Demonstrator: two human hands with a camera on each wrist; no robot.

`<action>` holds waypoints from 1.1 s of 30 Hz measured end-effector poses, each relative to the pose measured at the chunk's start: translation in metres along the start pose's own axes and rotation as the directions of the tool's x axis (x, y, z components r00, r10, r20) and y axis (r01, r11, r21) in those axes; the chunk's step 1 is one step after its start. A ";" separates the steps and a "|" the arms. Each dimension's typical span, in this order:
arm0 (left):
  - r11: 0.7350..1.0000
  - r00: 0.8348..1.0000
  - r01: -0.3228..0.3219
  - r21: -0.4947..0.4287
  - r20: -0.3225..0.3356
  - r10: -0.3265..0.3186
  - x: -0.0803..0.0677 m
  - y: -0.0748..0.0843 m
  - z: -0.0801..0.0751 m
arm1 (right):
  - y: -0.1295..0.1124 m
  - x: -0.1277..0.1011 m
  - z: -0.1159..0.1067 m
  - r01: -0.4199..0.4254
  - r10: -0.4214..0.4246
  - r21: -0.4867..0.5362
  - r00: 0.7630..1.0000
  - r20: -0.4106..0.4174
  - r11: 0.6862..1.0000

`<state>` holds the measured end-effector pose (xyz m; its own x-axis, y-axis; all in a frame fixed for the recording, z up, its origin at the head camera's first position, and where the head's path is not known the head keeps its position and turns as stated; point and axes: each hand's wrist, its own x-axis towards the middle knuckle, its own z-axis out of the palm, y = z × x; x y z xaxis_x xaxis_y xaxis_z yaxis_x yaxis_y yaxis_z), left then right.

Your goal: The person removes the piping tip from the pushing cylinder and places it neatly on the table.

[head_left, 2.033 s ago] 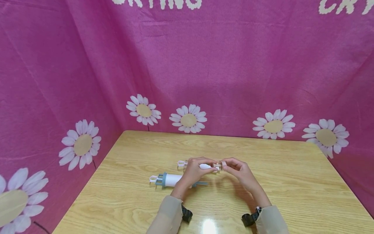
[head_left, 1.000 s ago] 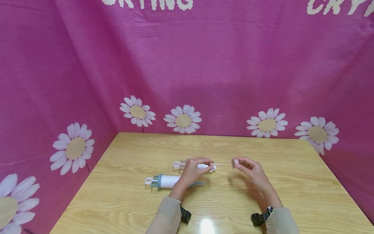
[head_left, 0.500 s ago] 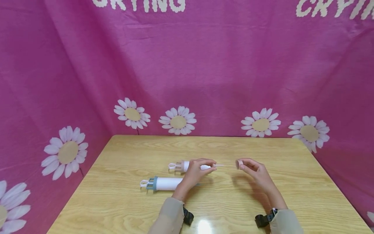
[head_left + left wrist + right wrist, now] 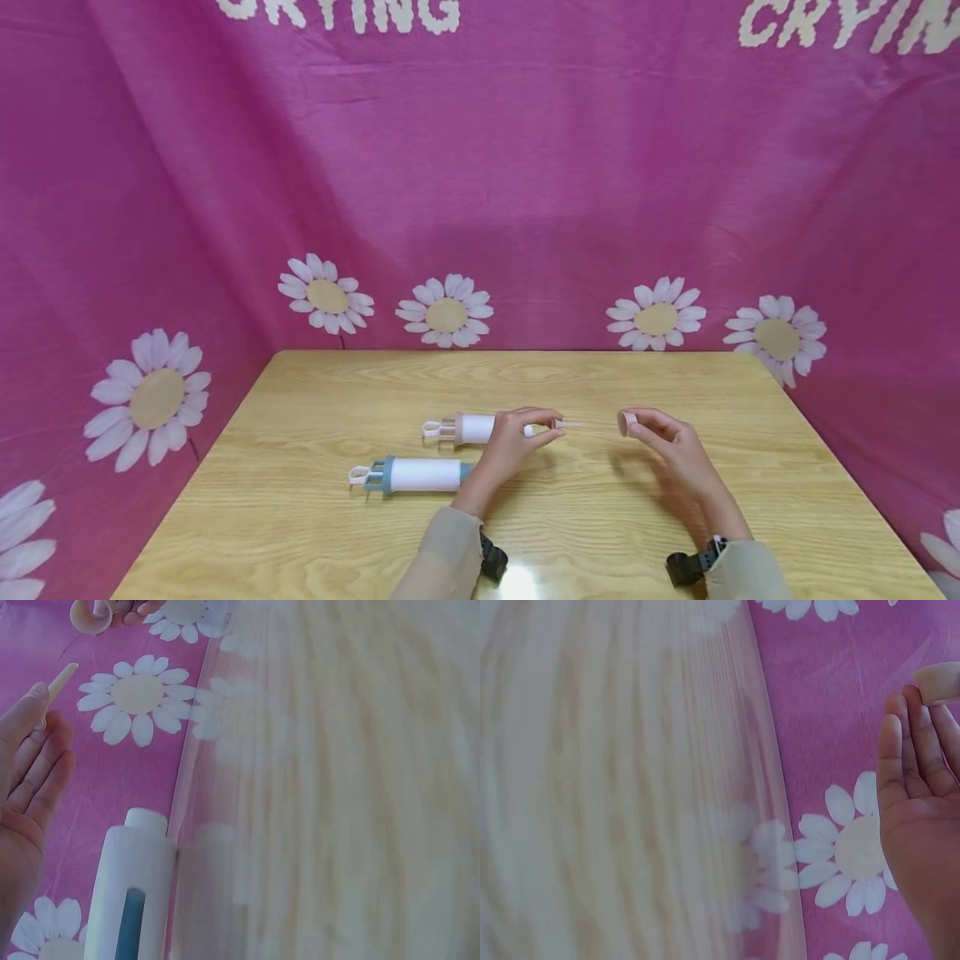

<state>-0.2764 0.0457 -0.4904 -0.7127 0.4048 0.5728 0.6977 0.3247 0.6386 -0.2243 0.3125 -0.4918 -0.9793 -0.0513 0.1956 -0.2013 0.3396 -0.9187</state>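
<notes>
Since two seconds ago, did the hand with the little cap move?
Yes. The right hand pinching the small cap has pulled rightward, away from the syringe gripped by the left hand; a gap now shows between them.

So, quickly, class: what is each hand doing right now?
Left hand: grips the pink syringe.
Right hand: pinches a small pink cap.

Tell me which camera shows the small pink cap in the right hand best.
The head view: the pink cap is pinched at the right hand fingertips, clear of the syringe nozzle. The left wrist view catches it small at the top edge; the right wrist view shows only part, blurred, at the edge.
</notes>
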 end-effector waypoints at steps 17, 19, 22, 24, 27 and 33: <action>1.000 1.000 -0.016 -0.010 -0.001 0.016 0.009 0.001 0.023 | 0.013 -0.008 -0.022 -0.076 0.076 0.019 0.997 -0.031 0.997; 1.000 1.000 0.000 -0.020 0.004 0.000 0.009 0.001 0.024 | 0.014 -0.009 -0.024 -0.087 0.088 0.029 0.996 -0.032 0.996; 0.999 1.000 0.029 -0.037 0.013 -0.029 0.010 0.000 0.026 | 0.015 -0.010 -0.027 -0.090 0.091 0.029 0.995 -0.039 0.996; 0.998 0.999 0.045 -0.047 0.020 -0.044 0.011 0.000 0.028 | 0.015 -0.010 -0.028 -0.091 0.092 0.032 0.995 -0.040 0.995; 0.997 0.999 0.051 -0.055 0.023 -0.049 0.011 -0.001 0.030 | 0.017 -0.010 -0.030 -0.098 0.100 0.043 0.994 -0.034 0.994; 0.998 1.000 0.028 -0.062 0.013 -0.028 0.011 -0.002 0.035 | 0.019 -0.010 -0.032 -0.166 0.168 0.060 0.985 -0.036 0.984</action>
<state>-0.2830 0.0799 -0.5035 -0.7306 0.4073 0.5480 0.6714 0.2824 0.6852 -0.2174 0.3495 -0.5004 -0.9979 0.0407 0.0507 -0.0370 0.2862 -0.9574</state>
